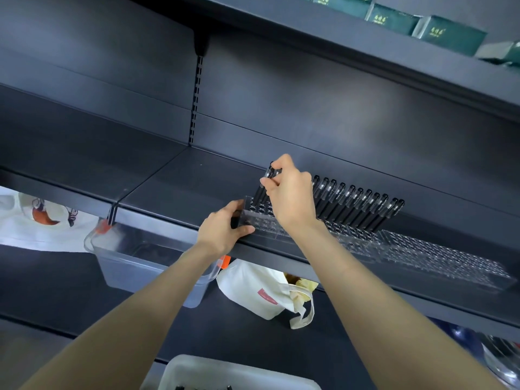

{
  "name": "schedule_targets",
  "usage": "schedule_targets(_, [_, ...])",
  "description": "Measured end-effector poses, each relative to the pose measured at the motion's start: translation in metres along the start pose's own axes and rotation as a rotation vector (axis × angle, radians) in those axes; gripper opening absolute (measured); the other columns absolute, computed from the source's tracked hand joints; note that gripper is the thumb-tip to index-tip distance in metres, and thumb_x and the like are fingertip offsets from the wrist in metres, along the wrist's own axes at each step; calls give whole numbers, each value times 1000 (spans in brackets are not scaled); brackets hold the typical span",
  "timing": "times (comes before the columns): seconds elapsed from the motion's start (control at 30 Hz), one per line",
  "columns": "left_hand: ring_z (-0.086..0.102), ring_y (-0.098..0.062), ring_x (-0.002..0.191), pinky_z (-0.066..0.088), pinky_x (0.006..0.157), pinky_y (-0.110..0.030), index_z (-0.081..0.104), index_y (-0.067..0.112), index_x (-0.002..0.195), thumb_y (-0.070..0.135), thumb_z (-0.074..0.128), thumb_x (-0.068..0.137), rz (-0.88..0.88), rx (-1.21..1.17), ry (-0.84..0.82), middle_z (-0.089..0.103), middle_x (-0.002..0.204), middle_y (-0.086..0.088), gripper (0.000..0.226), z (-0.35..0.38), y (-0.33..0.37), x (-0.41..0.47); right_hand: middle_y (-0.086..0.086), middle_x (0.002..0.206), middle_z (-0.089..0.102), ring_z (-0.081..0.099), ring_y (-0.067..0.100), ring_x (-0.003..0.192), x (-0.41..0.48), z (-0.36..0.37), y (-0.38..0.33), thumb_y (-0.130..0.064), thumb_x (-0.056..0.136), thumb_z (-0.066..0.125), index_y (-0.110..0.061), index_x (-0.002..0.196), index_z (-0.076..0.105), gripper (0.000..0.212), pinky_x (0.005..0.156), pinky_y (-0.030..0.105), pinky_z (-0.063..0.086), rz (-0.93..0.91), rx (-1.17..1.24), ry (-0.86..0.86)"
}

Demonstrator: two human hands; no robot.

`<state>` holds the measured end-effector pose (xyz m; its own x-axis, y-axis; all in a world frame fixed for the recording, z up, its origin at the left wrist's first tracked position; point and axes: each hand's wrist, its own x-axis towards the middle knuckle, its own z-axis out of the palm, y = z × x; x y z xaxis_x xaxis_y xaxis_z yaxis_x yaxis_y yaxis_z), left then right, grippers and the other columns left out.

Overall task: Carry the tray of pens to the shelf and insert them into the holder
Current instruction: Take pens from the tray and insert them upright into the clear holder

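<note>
A long clear acrylic pen holder (pixel 422 251) with many round holes lies along the front edge of the dark shelf (pixel 180 187). Several black pens (pixel 363 204) stand in a row in its back holes. My left hand (pixel 225 229) grips the holder's left end. My right hand (pixel 289 192) pinches the cap end of a black pen (pixel 263 190), whose tip sits in a hole near the holder's left end. A white tray (pixel 197 370) with a few dark pens shows at the bottom edge, below my arms.
A clear plastic bin (pixel 135 260) hangs under the shelf at left. A white cloth bag (pixel 259 291) lies on the lower shelf, and printed white fabric (pixel 39 218) sits at far left. Green boxes (pixel 447 32) stand on the top shelf.
</note>
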<state>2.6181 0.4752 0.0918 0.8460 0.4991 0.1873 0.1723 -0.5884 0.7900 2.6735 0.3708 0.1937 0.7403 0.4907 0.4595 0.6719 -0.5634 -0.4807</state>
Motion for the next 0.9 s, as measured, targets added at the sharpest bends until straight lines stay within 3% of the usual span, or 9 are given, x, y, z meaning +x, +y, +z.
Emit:
schedule_targets(0.17, [41,-23,132,34,108,-32,26,14,147,25,67,86,2,-7,-19,41,145,-3,74,0,3,-19,10,90,69,55,25,87,-11,-4,3,-23,93,58,-16,121,51,30,82,31,42,42,51,50])
schedule_targets(0.3, [34,-18,135,26,109,-23,31,11,144,26,60,90,98,83,43,34,149,-1,63,0,-5,-61,6,80,71,64,25,80,-39,-10,12,-20,91,60,-14,120,53,30,81,33,49,39,82,101])
schedule_targets(0.43, [45,-24,124,38,102,-38,43,13,138,28,60,90,173,229,26,46,139,-2,53,7,-27,-113,2,89,72,65,22,83,-92,-4,35,-21,91,59,-15,119,53,29,75,32,49,46,65,71])
schedule_targets(0.53, [44,-24,126,36,103,-40,42,14,138,34,56,91,116,276,-98,46,139,-1,53,22,-47,-154,2,100,70,66,23,88,-146,16,62,-20,90,60,-17,119,54,29,76,34,51,127,70,-16])
schedule_targets(0.67, [29,-18,136,23,108,-35,26,20,146,37,48,95,-33,394,-315,30,150,4,59,49,-75,-203,5,109,66,63,25,96,-233,52,97,-19,89,60,-16,122,55,33,78,42,52,206,37,-178])
schedule_targets(0.9, [27,-21,139,29,108,-34,22,16,148,36,48,95,-130,522,-554,23,154,-3,62,88,-111,-276,8,129,54,51,25,117,-358,85,128,-19,95,52,-10,134,46,40,88,39,49,319,-67,-534])
